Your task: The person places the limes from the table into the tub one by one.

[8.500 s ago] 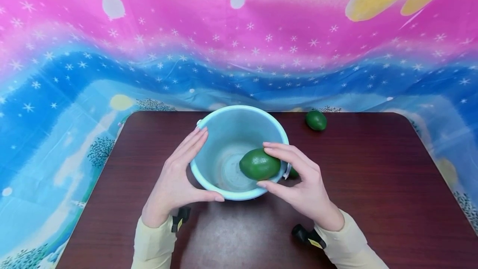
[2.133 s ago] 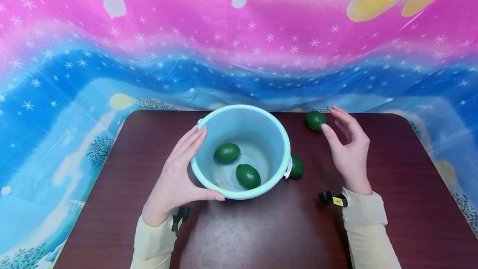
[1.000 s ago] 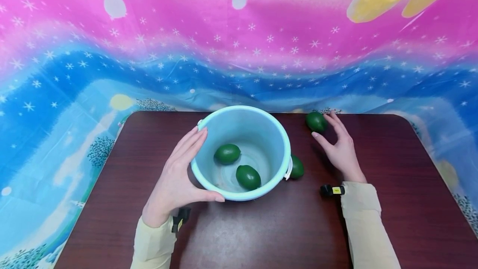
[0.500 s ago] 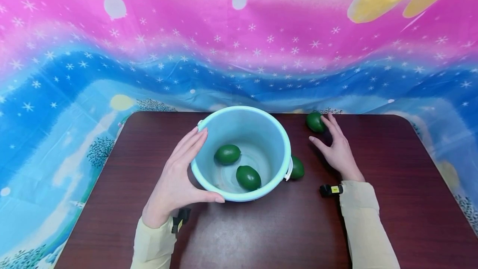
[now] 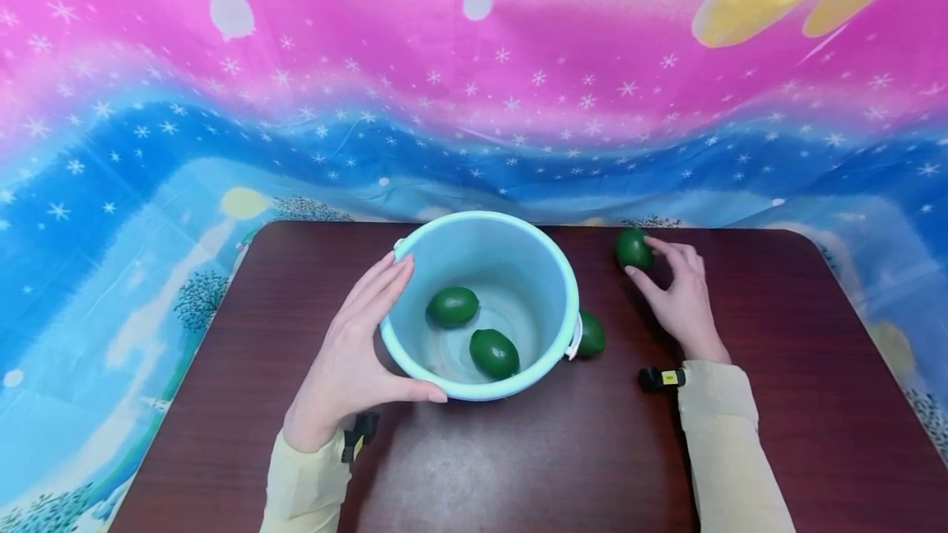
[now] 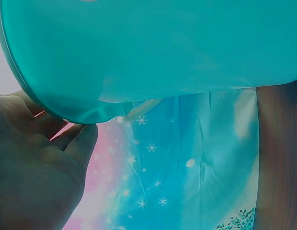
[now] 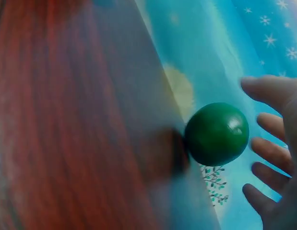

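A pale blue bucket (image 5: 518, 270) stands on the table, with two green limes inside: one lime (image 5: 453, 306) further back, another lime (image 5: 494, 354) nearer the front wall. My left hand (image 5: 348, 356) holds the bucket's left side, fingers at the rim and thumb along the front. The left wrist view shows the fingertips at the bucket's rim (image 6: 86, 123). At the back right, my right hand (image 5: 680, 298) reaches a third lime (image 5: 633, 248) near the table's back edge. Thumb and fingertips are right at it; in the right wrist view the spread fingers (image 7: 273, 155) lie beside the lime.
Another lime (image 5: 591, 334) sits against the bucket's right side, partly hidden by the bucket and its white handle (image 5: 574, 339). The dark wooden table (image 5: 474, 467) ends just behind the bucket. A colourful printed cloth (image 5: 474, 97) hangs behind it.
Two limes now lie in the bucket; earlier my right hand held one over it. That hand has since moved to the back-right lime, its fingers drawing closer. The left hand has stayed put.
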### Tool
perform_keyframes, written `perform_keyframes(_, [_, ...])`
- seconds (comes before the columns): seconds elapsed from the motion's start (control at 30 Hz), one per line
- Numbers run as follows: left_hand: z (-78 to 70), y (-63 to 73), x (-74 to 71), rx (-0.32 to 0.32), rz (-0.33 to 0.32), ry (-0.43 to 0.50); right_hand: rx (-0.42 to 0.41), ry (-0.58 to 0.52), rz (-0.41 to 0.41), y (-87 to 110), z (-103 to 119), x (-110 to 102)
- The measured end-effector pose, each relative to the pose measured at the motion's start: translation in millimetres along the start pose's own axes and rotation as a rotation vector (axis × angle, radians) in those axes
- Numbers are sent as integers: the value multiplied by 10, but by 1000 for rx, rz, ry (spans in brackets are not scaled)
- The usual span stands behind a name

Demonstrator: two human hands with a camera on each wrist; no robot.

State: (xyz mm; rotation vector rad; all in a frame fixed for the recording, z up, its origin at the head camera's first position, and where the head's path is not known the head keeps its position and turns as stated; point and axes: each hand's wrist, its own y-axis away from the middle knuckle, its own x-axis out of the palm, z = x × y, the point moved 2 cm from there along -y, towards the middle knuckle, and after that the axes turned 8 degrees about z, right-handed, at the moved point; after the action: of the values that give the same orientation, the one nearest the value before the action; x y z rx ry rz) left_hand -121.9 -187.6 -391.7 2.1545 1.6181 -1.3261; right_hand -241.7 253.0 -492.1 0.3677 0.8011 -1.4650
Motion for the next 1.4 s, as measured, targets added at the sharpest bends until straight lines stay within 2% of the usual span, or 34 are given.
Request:
perform_keyframes(0.07, [6,3,2,1,0,-1,-13,-1,-33,6,15,-21])
perform_keyframes(0.13, [13,5,3,2,-1,-3,-24,-1,-24,4,17,-29])
perform_keyframes(0.3, [22,4,3,-1,1,-6,-9,11,105,0,1,-10])
perform_keyframes(0.37, [21,2,2,-4,4,-7,3,16,125,-2,-6,-3])
perform_keyframes(0.6, [21,0,-7,0,2,-14,6,86,71,11,6,2])
perform_keyframes(0.73, [18,-4,-7,2,-3,-12,-28,102,51,-9,-6,9])
perform_keyframes(0.87, [17,-7,-1,8,-6,-13,-60,85,76,-51,-8,3])
perform_keyframes(1.2, [8,-1,7,1,-2,3,-40,86,156,-139,-20,13])
perform_keyframes(1.4, [17,1,10,-5,4,0,-22,125,90,-106,-48,-10])
